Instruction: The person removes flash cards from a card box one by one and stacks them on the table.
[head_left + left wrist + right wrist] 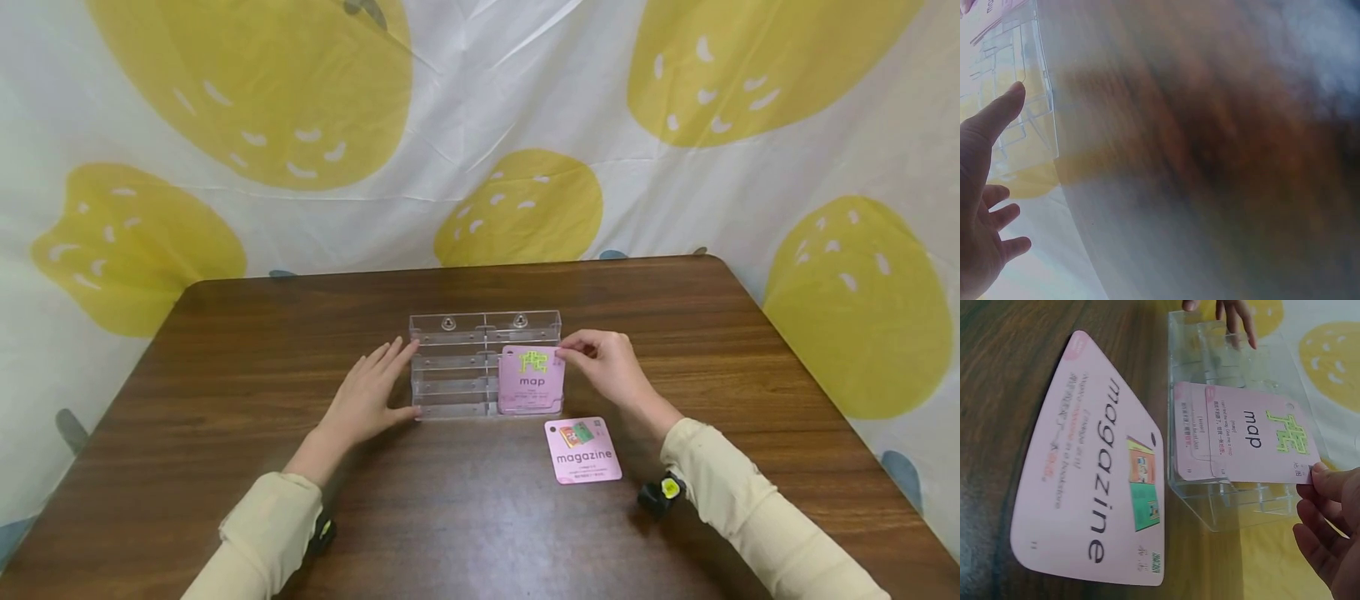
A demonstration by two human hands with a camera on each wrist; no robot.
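At the left, a cream sleeve (258,521) ended above a black wrist device (324,532). Past it, the left hand (363,396) was spread on the table (420,508), its index fingertip and thumb tip at the left side of a clear rack (453,362), apparently touching it. The rack stood about midway between the table's left and right edges, well short of the far edge, with two columns of pockets. In its right column, the pink map card (532,379) sat face out; a printed pink strip overlapped its lower end, whether a second card I cannot tell. The magazine card (583,457) lay flat and face up on the table, just off the rack's near right corner. The right hand (611,367) pinched the map card's upper right corner between thumb and fingers, above another black device (660,493).
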